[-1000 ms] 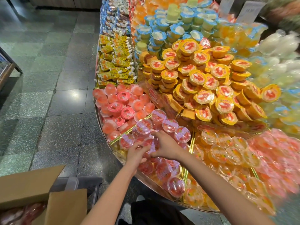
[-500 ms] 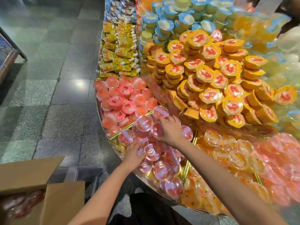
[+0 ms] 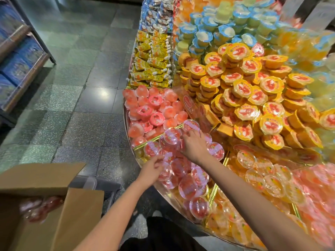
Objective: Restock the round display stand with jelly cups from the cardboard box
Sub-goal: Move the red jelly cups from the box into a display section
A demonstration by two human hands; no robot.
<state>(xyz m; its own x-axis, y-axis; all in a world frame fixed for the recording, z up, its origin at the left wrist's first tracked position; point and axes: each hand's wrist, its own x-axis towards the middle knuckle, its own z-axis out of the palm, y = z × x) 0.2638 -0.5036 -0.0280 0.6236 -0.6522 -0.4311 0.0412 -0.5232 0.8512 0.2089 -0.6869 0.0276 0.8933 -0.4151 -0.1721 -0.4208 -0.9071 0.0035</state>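
I have both hands in the red jelly cup section at the near left edge of the round display stand (image 3: 139, 161), because that wedge is the one being filled. My left hand (image 3: 151, 171) is low at the near rim, fingers curled against a red jelly cup (image 3: 165, 173); the blur keeps me from telling whether it really grips it or only steadies it. My right hand (image 3: 194, 144) lies farther in, palm down, fingers spread over the cups at the far end of the wedge, pressing rather than pinching, I judge to stop the loose pile sliding toward the gold divider (image 3: 214, 192) and the orange cups (image 3: 246, 159) on the right. The cardboard box (image 3: 59, 211) sits near left by my hip with its flaps open and more red cups (image 3: 39, 208) showing inside, within easy reach for the next handful
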